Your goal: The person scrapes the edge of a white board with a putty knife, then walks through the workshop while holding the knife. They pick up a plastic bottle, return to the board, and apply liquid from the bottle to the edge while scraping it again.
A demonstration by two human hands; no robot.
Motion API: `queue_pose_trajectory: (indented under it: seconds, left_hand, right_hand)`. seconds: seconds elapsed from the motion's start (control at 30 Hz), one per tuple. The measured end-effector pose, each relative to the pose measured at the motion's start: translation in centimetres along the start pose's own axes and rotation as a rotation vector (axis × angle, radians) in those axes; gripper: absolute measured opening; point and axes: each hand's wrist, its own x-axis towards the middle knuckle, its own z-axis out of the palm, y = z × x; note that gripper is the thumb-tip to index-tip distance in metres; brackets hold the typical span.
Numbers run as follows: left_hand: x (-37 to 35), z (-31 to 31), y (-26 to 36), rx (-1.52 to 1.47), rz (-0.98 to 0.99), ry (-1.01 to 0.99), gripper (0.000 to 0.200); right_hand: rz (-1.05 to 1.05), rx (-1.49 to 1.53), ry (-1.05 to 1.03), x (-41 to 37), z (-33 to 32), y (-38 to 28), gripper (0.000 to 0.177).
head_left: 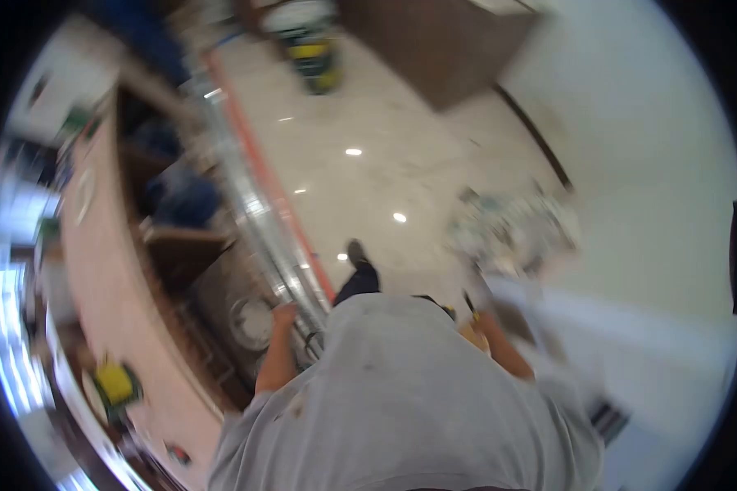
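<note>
My left hand [285,314] hangs low beside my grey shirt [401,393], near the long metal strips [258,204] on the floor; its fingers are too blurred to make out. On the other side, my right hand [481,321] is closed around a thin dark tool [469,301], whose tip points up and away from me. What kind of tool it is cannot be made out. One dark shoe [356,251] shows on the pale shiny floor ahead of my shirt.
A long pinkish board [106,270] tops open shelving at the left, with a yellow and green container [115,383] on it. A bucket [311,61] and brown panel [442,49] stand ahead. Crumpled pale material [512,231] lies near the right wall [647,164].
</note>
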Motion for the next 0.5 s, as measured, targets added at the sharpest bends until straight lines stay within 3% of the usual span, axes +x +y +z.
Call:
queue_pose_trajectory:
  seconds: [0.03, 0.07, 0.1, 0.13, 0.17, 0.2, 0.23, 0.33, 0.37, 0.4, 0.5]
  left_hand:
    - [1.4, -2.4, 1.1, 0.211, 0.017, -0.117, 0.023]
    - [3.6, -2.9, 0.3, 0.276, 0.048, -0.197, 0.026]
    - [6.0, -4.0, -0.8, 0.221, 0.054, -0.323, 0.033]
    - [8.5, -4.0, 0.4, -0.147, -0.389, -0.049, 0.041]
    - [10.7, -6.4, -0.1, -0.318, -0.485, -0.166, 0.050]
    - [11.9, -9.7, 1.5, -0.294, -0.486, -0.057, 0.052]
    - [12.9, -13.4, 2.9, -0.297, -0.469, -0.095, 0.049]
    - [19.1, -20.7, 4.2, -0.576, -0.522, 0.011, 0.042]
    - [19.9, -21.7, 4.5, -0.663, -0.570, 0.023, 0.040]
    - [20.9, -21.8, 4.2, -0.717, -0.558, 0.046, 0.037]
    - [23.6, -21.1, 1.6, -0.800, -0.531, 0.149, 0.030]
  right_hand:
    - [-0.116, 0.067, 0.186, 0.0, -0.7, -1.3, 0.037]
    - [-0.191, -0.068, 0.198, 1.3, -2.0, -2.8, 0.036]
    - [-0.064, 0.052, 0.112, -1.1, -5.8, -8.4, 0.030]
    - [-0.102, 0.081, 0.123, 0.0, -8.9, -13.1, 0.027]
    - [-0.109, 0.123, 0.128, 0.0, -10.8, -16.6, 0.025]
    - [-0.094, 0.176, 0.138, -0.2, -12.2, -18.8, 0.022]
    - [-0.074, 0.240, 0.161, 0.2, -13.6, -20.9, 0.020]
    - [-0.137, 0.270, 0.149, 4.5, -18.0, -27.9, 0.019]
    - [-0.178, 0.243, 0.124, 5.9, -19.5, -29.0, 0.019]
    - [-0.062, 0.394, 0.037, 9.1, -19.5, -28.9, 0.022]
    - [-0.084, 0.288, 0.004, 13.4, -23.4, -34.3, 0.023]
